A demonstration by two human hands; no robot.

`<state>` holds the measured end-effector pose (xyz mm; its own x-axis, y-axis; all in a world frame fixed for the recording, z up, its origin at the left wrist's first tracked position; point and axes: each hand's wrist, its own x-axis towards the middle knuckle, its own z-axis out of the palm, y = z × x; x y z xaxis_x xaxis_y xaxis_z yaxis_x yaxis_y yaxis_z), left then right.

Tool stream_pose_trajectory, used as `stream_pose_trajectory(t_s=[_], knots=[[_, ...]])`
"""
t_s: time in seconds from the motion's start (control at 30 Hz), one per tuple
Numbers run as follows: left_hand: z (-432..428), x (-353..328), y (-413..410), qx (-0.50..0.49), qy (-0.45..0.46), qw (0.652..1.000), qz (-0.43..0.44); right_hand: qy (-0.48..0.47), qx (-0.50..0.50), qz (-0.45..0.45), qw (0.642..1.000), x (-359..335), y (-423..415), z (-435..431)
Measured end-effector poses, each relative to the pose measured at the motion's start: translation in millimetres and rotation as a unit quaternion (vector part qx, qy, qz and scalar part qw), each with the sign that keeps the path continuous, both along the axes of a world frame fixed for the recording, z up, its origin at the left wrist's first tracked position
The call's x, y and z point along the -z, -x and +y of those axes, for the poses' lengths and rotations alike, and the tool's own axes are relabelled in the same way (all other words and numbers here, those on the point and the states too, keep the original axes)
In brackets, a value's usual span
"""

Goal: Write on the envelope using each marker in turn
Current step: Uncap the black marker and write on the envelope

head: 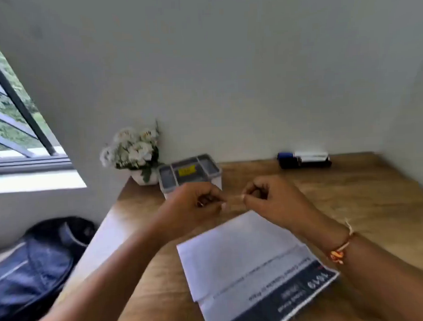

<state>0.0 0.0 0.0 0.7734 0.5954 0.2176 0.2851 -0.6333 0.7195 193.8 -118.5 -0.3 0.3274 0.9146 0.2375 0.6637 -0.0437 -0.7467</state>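
Note:
A white envelope (234,254) lies on the wooden table (367,202), on top of a printed sheet with a dark band (287,300). Above its far edge my left hand (195,203) and my right hand (270,201) face each other with curled fingers. Each pinches one end of a thin pale marker (234,200), which is too blurred to make out further. More markers (303,159), one with a blue cap, lie in a bunch at the back right by the wall.
A clear plastic box with a grey lid and yellow label (189,172) stands just behind my hands. A pot of white flowers (132,154) sits in the back left corner. A dark bag (35,265) lies on the floor to the left, under a window.

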Motion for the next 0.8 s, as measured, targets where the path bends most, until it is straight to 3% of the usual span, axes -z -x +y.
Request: stream_pose_trajectory(t_s=[0.17,0.33,0.5,0.63,0.73,0.8], knots=[[6.8,28.0,18.7,0.032,-0.07,0.994,0.077,0.08,-0.057,-0.159,0.982,26.8,-1.3,-6.0],[8.0,20.0,30.8,0.038,-0.011,0.992,0.121,0.065,-0.066,-0.179,0.98,26.3,-1.9,-8.1],[2.2,27.6,28.8,0.041,-0.018,0.988,0.145,0.087,-0.041,-0.177,0.979,24.8,-12.5,-12.1],[-1.3,32.0,25.7,0.04,-0.041,0.988,0.145,0.053,0.084,-0.168,0.981,27.1,-58.0,-6.5],[-5.0,32.0,22.9,0.046,-0.055,0.988,0.138,0.072,0.214,-0.203,0.953,30.4,-103.6,0.5],[-6.9,32.0,21.7,0.051,-0.058,0.988,0.132,0.093,0.243,-0.227,0.938,33.8,-122.9,4.1]])
